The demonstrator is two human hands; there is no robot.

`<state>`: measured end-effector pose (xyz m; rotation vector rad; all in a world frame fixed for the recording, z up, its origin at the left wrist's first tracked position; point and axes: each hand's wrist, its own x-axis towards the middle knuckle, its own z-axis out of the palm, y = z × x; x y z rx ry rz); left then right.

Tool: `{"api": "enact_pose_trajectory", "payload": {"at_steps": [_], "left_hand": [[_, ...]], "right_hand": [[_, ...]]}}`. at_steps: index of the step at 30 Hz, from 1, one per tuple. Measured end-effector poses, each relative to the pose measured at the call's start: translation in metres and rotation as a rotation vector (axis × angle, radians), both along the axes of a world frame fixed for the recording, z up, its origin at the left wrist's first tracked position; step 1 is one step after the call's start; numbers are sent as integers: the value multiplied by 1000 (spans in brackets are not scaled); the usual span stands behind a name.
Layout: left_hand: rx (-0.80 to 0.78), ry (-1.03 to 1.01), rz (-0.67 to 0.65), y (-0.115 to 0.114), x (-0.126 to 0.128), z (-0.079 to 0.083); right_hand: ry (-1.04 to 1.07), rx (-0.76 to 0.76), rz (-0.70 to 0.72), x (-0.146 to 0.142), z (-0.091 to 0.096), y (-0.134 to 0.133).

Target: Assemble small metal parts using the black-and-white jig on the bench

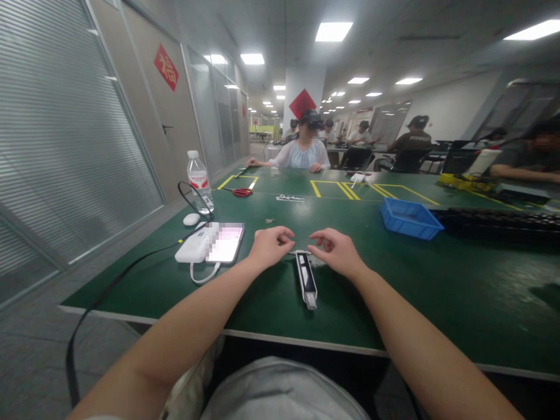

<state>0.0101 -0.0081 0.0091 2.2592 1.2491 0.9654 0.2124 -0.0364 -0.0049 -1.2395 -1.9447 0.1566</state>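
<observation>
A long, narrow white-framed piece with a dark inset (307, 277) lies on the green table in front of me, with a thin crosspiece at its far end. My left hand (272, 247) hovers by the left side of that far end, thumb and forefinger curved and apart. On the other side is my right hand (336, 251), also with bent fingers and a gap at the thumb. Neither hand visibly grips anything; whether the thumb tips touch the crosspiece I cannot tell. Just beyond the left hand lies a tiny metallic-looking part (269, 221).
Left of me are a white power bank (191, 248), a phone (230, 242) and a water bottle (200, 184). Red-handled scissors (242, 192) and a blue bin (410, 219) lie farther off. A person (301, 153) sits across the green table (271, 318).
</observation>
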Motion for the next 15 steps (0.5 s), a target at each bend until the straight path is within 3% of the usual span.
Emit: {"api": "enact_pose_trajectory", "payload": {"at_steps": [6,15], "left_hand": [[-186,-179,-100,-3,5,-3],[-225,-268,-128,-5,7,-3]], "right_hand": [[-80,24,124,-10,-1,-3],[-25,89,131,-14,-2,-3]]}}
